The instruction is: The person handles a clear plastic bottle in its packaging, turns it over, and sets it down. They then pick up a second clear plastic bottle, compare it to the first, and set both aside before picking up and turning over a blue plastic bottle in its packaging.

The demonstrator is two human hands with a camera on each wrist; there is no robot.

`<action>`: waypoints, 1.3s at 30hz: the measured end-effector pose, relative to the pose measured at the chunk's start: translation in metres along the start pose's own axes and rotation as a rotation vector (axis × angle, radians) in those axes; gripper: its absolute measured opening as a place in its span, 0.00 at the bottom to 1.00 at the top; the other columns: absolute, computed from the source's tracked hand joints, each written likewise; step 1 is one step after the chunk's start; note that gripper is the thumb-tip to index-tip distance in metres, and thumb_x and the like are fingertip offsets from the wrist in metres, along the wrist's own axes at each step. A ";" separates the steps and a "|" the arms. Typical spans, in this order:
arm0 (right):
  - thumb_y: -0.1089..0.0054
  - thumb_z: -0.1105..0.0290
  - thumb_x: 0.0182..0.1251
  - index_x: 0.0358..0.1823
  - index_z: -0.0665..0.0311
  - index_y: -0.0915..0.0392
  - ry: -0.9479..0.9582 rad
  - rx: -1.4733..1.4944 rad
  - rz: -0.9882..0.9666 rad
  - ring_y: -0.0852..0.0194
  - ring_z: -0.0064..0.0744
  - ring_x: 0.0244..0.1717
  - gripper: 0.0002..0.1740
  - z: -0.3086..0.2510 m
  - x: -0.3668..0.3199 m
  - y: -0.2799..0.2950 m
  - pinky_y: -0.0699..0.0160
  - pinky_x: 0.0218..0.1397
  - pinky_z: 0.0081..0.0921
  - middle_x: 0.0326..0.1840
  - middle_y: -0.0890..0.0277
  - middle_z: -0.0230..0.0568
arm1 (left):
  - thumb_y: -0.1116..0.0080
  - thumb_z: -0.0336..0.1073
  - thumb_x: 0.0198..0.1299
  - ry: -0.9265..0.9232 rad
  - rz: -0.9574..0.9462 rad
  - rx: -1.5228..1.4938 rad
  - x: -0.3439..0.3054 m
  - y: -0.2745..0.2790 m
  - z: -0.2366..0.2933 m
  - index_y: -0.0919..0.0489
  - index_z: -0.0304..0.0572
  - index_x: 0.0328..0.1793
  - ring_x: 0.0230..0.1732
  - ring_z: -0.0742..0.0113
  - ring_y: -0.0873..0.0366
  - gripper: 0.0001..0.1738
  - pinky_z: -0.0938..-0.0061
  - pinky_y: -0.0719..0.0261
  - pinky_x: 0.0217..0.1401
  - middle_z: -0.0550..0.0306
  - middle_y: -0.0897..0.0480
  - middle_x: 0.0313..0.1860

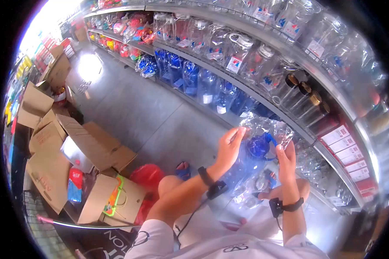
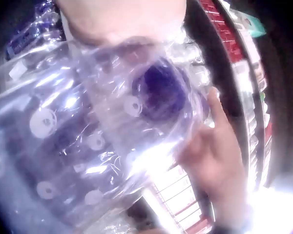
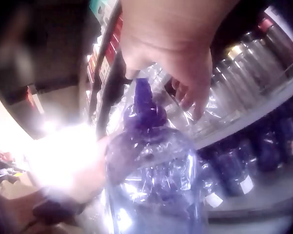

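Note:
A large see-through blue bottle (image 1: 245, 166) with a blue cap (image 1: 259, 146) and carry loop sits inside a clear plastic bag (image 1: 263, 123), between the person's knees. My left hand (image 1: 229, 149) pinches the bag's film beside the cap, thumb against fingers. On the other side, my right hand (image 1: 286, 160) holds the bag near the loop, its thumb close to the blue plastic. White round marks show on the bagged bottle (image 2: 44, 122) in the left wrist view. From the right wrist, the cap (image 3: 144, 109) points up just below the right hand (image 3: 171, 44).
Shelves of bagged clear jars (image 1: 242, 41) and blue bottles (image 1: 207, 84) run along the right. Gold-lidded jars (image 1: 315, 98) stand nearer. Opened cardboard boxes (image 1: 47, 172) and a red bag (image 1: 147, 176) lie at the left, beside a cart's rim (image 1: 90, 226). Grey floor (image 1: 138, 108) lies between.

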State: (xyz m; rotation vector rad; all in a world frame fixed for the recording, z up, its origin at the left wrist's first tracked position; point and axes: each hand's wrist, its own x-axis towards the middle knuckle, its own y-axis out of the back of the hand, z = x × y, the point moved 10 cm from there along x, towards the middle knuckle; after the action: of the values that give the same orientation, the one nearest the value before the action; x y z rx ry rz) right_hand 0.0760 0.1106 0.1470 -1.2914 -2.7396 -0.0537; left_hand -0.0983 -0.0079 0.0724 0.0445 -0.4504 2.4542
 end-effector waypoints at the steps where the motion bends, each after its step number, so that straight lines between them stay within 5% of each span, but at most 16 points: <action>1: 0.43 0.63 0.76 0.61 0.69 0.31 -0.022 0.020 -0.015 0.32 0.22 0.56 0.21 0.003 0.000 -0.005 0.35 0.61 0.21 0.57 0.27 0.33 | 0.46 0.39 0.75 0.003 -0.016 0.012 -0.002 -0.001 0.013 0.16 0.31 0.51 0.44 0.78 0.21 0.16 0.80 0.24 0.49 0.61 0.14 0.42; 2: 0.43 0.62 0.76 0.54 0.68 0.25 -0.059 0.057 0.046 0.32 0.17 0.45 0.16 0.010 0.000 -0.003 0.34 0.49 0.17 0.47 0.25 0.29 | 0.47 0.38 0.75 0.005 -0.033 0.024 -0.002 -0.001 0.020 0.16 0.30 0.51 0.44 0.79 0.21 0.16 0.80 0.24 0.49 0.62 0.14 0.42; 5: 0.42 0.61 0.76 0.40 0.66 0.21 -0.036 -0.229 0.093 0.41 0.12 0.34 0.14 0.021 0.007 0.022 0.43 0.35 0.16 0.33 0.30 0.21 | 0.46 0.37 0.75 -0.004 -0.052 -0.012 0.001 -0.001 0.010 0.17 0.29 0.52 0.46 0.75 0.19 0.16 0.78 0.22 0.53 0.58 0.14 0.45; 6: 0.42 0.62 0.76 0.30 0.64 0.23 0.032 -0.266 0.162 0.50 0.10 0.30 0.17 -0.001 0.005 0.014 0.53 0.30 0.17 0.25 0.39 0.16 | 0.46 0.37 0.74 -0.002 -0.061 -0.027 0.001 -0.002 0.010 0.17 0.29 0.52 0.47 0.74 0.19 0.15 0.77 0.22 0.54 0.58 0.14 0.46; 9: 0.43 0.63 0.77 0.28 0.61 0.25 0.085 -0.273 0.157 0.49 0.10 0.31 0.17 0.005 0.008 0.020 0.52 0.31 0.16 0.27 0.39 0.16 | 0.46 0.36 0.74 -0.001 -0.092 -0.101 0.003 -0.004 0.010 0.17 0.29 0.53 0.48 0.72 0.18 0.15 0.75 0.21 0.56 0.55 0.13 0.46; 13: 0.44 0.62 0.78 0.28 0.60 0.26 -0.006 0.067 0.216 0.45 0.09 0.32 0.17 0.008 0.007 0.014 0.48 0.34 0.15 0.29 0.34 0.17 | 0.44 0.36 0.73 0.021 -0.115 -0.189 0.000 -0.008 0.018 0.16 0.30 0.52 0.46 0.74 0.19 0.15 0.77 0.21 0.54 0.57 0.14 0.45; 16: 0.46 0.60 0.79 0.32 0.61 0.23 0.013 -0.025 0.175 0.41 0.11 0.34 0.16 0.004 0.003 0.013 0.44 0.37 0.15 0.31 0.31 0.19 | 0.42 0.38 0.72 0.047 -0.082 -0.164 -0.001 -0.001 0.020 0.16 0.32 0.52 0.45 0.77 0.20 0.15 0.79 0.22 0.51 0.60 0.14 0.44; 20: 0.50 0.59 0.80 0.52 0.69 0.22 0.098 -0.154 -0.039 0.29 0.21 0.52 0.18 -0.014 -0.005 -0.004 0.33 0.59 0.22 0.48 0.22 0.33 | 0.39 0.39 0.70 0.052 0.024 -0.130 0.005 0.013 0.021 0.14 0.34 0.47 0.39 0.82 0.23 0.13 0.83 0.25 0.44 0.66 0.15 0.38; 29: 0.31 0.63 0.67 0.64 0.70 0.31 -0.045 -0.154 -0.171 0.26 0.26 0.56 0.29 -0.001 -0.013 -0.022 0.26 0.59 0.27 0.56 0.23 0.40 | 0.39 0.40 0.70 0.098 0.093 -0.279 0.010 0.024 0.011 0.15 0.34 0.44 0.32 0.77 0.20 0.13 0.79 0.22 0.38 0.62 0.15 0.35; 35: 0.26 0.58 0.62 0.72 0.71 0.40 -0.268 -0.289 -0.300 0.28 0.36 0.64 0.44 0.021 -0.029 -0.044 0.28 0.67 0.37 0.65 0.28 0.49 | 0.38 0.41 0.70 0.168 0.198 -0.347 0.007 0.031 0.009 0.14 0.36 0.42 0.32 0.77 0.20 0.14 0.80 0.23 0.37 0.61 0.15 0.34; 39: 0.21 0.57 0.57 0.78 0.70 0.53 -0.243 -0.292 -0.443 0.36 0.41 0.71 0.58 0.053 -0.042 -0.055 0.36 0.74 0.39 0.71 0.35 0.55 | 0.38 0.43 0.70 0.191 0.294 -0.331 0.007 0.051 -0.008 0.16 0.36 0.43 0.32 0.75 0.19 0.15 0.78 0.21 0.37 0.60 0.15 0.34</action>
State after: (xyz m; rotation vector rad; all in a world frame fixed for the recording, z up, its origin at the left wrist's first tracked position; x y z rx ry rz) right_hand 0.0554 0.0477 0.0904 -0.7521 -3.2760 -0.3687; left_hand -0.1332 -0.0389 0.0498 -0.4181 -0.8185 2.5984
